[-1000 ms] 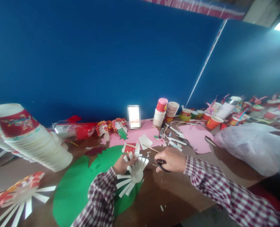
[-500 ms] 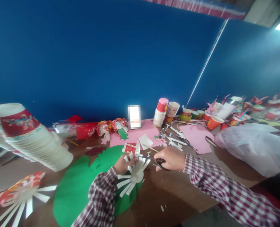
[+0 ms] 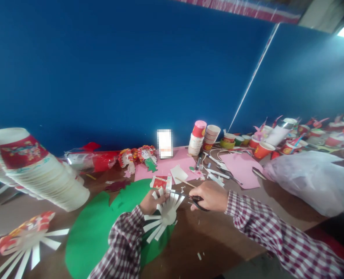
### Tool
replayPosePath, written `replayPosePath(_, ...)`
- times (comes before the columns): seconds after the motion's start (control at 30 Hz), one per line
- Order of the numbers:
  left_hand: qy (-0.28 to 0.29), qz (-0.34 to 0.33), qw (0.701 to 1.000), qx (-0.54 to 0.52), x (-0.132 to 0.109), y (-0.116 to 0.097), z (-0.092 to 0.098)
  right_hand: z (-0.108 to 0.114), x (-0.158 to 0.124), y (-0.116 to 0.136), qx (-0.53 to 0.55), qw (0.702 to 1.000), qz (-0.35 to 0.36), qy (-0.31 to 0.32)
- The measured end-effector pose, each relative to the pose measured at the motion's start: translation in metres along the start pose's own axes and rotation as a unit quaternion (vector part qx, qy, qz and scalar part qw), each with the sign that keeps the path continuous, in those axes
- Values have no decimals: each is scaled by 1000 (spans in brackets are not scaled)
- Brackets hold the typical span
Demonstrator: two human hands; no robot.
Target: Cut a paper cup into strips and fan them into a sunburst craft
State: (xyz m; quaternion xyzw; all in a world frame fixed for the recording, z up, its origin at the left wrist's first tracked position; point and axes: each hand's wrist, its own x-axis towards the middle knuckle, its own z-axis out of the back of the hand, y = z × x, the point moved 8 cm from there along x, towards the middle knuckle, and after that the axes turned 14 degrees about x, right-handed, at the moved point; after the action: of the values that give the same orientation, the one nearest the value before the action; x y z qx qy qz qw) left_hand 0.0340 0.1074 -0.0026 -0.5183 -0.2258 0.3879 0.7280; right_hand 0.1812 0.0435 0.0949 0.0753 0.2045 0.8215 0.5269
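The left hand [image 3: 151,201] pinches the fringed paper cup [image 3: 168,215] over the right side of the green paper sheet [image 3: 90,232]; the right hand [image 3: 211,195] grips scissors [image 3: 202,206] at its far strips [image 3: 179,200]. A slipping pinch could skew the cut, severing one.

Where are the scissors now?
In the head view, the scissors are low, right of centre, in the right hand, pointing at the cut white paper in the left hand.
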Motion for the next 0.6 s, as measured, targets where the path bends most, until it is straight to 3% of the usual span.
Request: replayPosePath(0.6, 7, 11, 1000, -29, 1, 3, -1, -6, -2, -8, 25, 1000, -4, -11)
